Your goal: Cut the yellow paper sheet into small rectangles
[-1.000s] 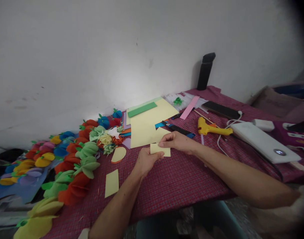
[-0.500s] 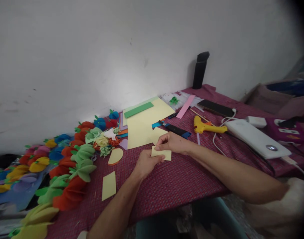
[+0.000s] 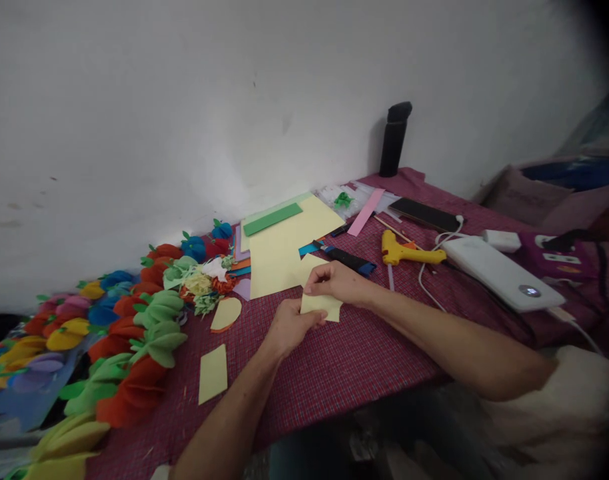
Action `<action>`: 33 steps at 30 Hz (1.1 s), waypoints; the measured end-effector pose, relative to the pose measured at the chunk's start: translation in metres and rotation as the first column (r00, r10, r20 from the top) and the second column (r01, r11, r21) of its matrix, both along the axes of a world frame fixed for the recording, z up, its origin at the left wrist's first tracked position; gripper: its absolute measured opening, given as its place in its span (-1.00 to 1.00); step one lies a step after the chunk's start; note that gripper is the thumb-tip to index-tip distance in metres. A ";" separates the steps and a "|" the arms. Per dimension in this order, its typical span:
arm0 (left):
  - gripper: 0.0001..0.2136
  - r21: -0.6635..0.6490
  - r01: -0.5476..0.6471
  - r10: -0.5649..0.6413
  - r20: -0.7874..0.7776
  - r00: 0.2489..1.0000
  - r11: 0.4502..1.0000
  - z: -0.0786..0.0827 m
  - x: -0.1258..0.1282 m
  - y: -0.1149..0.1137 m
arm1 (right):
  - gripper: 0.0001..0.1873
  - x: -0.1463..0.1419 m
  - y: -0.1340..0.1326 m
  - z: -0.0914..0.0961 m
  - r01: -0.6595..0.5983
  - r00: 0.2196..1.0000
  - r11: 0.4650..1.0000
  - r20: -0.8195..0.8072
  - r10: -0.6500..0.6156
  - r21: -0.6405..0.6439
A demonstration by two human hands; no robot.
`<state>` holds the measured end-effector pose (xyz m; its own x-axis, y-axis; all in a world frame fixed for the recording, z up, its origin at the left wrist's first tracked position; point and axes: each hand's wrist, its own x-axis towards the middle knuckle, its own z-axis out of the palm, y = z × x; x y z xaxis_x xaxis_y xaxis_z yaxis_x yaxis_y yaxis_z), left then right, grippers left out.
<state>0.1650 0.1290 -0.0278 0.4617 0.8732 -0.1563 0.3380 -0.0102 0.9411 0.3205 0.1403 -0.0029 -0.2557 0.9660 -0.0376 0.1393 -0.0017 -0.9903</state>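
A small piece of pale yellow paper [image 3: 333, 309] is held between my two hands above the table's front part. My left hand [image 3: 294, 325] pinches its lower left side, thumb on top. My right hand [image 3: 337, 283] has its fingertips closed on the paper's upper left edge. Behind my hands lies a large pale yellow sheet [image 3: 272, 270]. To the left of my left hand rest a yellow paper rectangle [image 3: 213, 375] and a rounded yellow cutout [image 3: 227, 313] with orange showing under its edge.
Colourful paper pumpkin-like ornaments [image 3: 134, 387] crowd the left side. On the right are a yellow glue gun [image 3: 409, 252], a black-handled cutter [image 3: 347, 259], a white power bank [image 3: 504, 275] with cables, and a phone [image 3: 427, 217]. A black bottle [image 3: 395, 140] stands by the wall.
The paper's upper left part has lifted under my right fingers and looks less flat. My left hand keeps its pinch. The whole view has shifted slightly.
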 end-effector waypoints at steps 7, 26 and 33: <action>-0.83 -0.048 -0.061 0.067 0.132 0.989 0.997 0.006 -0.006 0.004 | -0.66 0.010 -0.001 0.012 -0.038 0.998 0.999 -0.052 0.038 0.002; -0.80 -0.101 -0.115 0.134 0.205 0.970 0.988 0.011 -0.006 0.005 | -0.79 0.016 0.007 0.005 0.025 0.998 0.995 0.054 -0.030 0.096; -0.79 -0.125 -0.139 0.169 0.273 0.947 0.982 0.008 -0.010 0.008 | -0.70 0.017 0.006 0.007 0.013 0.996 0.994 0.083 -0.022 0.110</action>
